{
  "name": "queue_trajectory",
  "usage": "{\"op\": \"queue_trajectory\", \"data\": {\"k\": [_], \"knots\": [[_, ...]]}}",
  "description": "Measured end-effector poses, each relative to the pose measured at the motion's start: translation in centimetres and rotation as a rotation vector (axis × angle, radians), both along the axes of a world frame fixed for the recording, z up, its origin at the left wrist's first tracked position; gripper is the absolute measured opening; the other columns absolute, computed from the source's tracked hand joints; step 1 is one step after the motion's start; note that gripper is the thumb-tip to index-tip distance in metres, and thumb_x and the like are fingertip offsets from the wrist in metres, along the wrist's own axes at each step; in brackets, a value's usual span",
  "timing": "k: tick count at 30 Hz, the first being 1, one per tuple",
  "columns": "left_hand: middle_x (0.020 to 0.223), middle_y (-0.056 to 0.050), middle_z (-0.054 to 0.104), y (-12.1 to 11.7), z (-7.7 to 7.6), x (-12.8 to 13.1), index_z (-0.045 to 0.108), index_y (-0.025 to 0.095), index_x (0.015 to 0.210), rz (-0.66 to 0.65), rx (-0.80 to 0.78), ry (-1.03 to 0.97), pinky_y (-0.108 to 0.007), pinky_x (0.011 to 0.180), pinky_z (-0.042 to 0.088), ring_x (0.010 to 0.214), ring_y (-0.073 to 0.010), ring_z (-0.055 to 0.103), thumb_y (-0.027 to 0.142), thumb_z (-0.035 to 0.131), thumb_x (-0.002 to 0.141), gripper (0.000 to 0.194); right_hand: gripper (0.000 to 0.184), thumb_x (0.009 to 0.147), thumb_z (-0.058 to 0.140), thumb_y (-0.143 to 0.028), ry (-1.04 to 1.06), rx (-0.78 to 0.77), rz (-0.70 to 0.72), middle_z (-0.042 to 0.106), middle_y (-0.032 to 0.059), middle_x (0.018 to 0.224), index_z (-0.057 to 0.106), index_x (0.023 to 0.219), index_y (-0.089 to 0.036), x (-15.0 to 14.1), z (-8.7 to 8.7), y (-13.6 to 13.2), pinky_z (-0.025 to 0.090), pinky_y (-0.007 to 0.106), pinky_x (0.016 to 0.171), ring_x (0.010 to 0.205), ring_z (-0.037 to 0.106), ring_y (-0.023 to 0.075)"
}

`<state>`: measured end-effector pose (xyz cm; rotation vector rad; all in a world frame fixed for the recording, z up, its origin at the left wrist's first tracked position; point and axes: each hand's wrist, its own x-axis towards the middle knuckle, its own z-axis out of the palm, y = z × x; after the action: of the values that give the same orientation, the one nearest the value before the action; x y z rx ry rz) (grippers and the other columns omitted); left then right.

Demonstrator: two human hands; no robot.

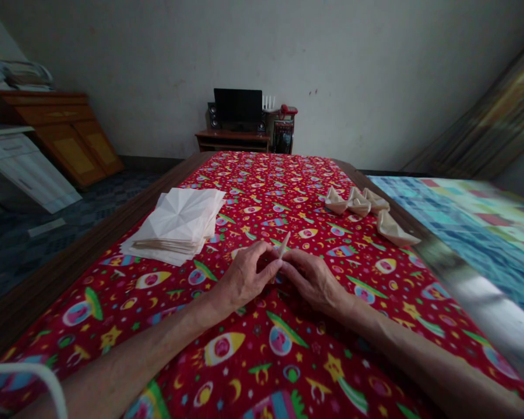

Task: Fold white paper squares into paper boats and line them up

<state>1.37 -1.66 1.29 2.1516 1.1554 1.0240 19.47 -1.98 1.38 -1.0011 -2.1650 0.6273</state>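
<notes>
Between my two hands, over the middle of the red patterned cloth [253, 326], stands a narrow folded piece of paper [284, 245], seen nearly edge-on. My left hand [253, 269] pinches it from the left, thumb and fingers closed on it. From the right, my right hand [312, 276] grips the same paper, its fingertips meeting the left thumb. The paper's lower part is mostly hidden by the fingers. To the left lies a stack of creased white paper sheets [179, 218]. Several folded paper boats [360, 202] sit at the right, with one boat [393, 228] nearer me.
Against the far wall, a monitor [238, 105] with speakers stands on a small desk [233, 139]; a red telephone [289, 109] is beside it. Wooden cabinets [65, 134] line the left. A bed with a blue patterned cover [458, 233] adjoins the table's right side. A white curved tube [48, 378] is at lower left.
</notes>
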Motion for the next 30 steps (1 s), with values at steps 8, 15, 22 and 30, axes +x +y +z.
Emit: {"op": "queue_trajectory", "data": {"k": [8,15,22,30], "knots": [[0.089,-0.003,0.067,0.2,-0.6,0.0,0.05,0.017,0.107,-0.068,-0.166,-0.133,-0.025,0.073,0.051,0.082,-0.0157,0.065,0.032,0.052,0.088,0.025,0.011,0.09,0.046,-0.025,-0.064,0.104,0.002,0.063,0.0022,0.079,0.053,0.093,-0.018,0.2,-0.1,0.0,0.046,0.023,0.065,0.07,0.059,0.0126],[0.101,-0.004,0.068,0.2,-0.5,-0.1,0.052,0.018,0.118,-0.076,-0.079,-0.029,-0.028,0.083,0.049,0.092,-0.0173,0.064,0.028,0.051,0.089,0.031,0.023,0.089,0.046,-0.02,-0.069,0.276,0.071,0.063,0.01,0.103,0.047,0.112,-0.018,0.2,-0.7,0.2,0.048,0.028,0.078,0.09,0.062,0.0166],[0.095,-0.004,0.068,0.1,-0.8,0.5,0.055,0.017,0.109,-0.022,0.013,0.015,-0.025,0.079,0.05,0.087,-0.0165,0.065,0.023,0.051,0.087,0.023,0.023,0.083,0.04,-0.011,-0.228,0.415,-0.029,0.064,0.006,0.083,0.049,0.104,-0.017,-0.2,-1.9,0.3,0.045,0.025,0.064,0.072,0.059,0.015],[0.105,-0.006,0.066,-0.1,-1.0,1.0,0.054,0.017,0.114,0.004,0.17,0.084,-0.03,0.089,0.049,0.098,-0.0185,0.062,0.011,0.046,0.082,0.033,0.02,0.088,0.041,-0.025,-0.382,0.371,-0.283,0.063,0.0027,0.063,0.059,0.084,-0.017,0.1,-0.5,0.1,0.028,0.022,0.05,0.053,0.054,0.012]]}}
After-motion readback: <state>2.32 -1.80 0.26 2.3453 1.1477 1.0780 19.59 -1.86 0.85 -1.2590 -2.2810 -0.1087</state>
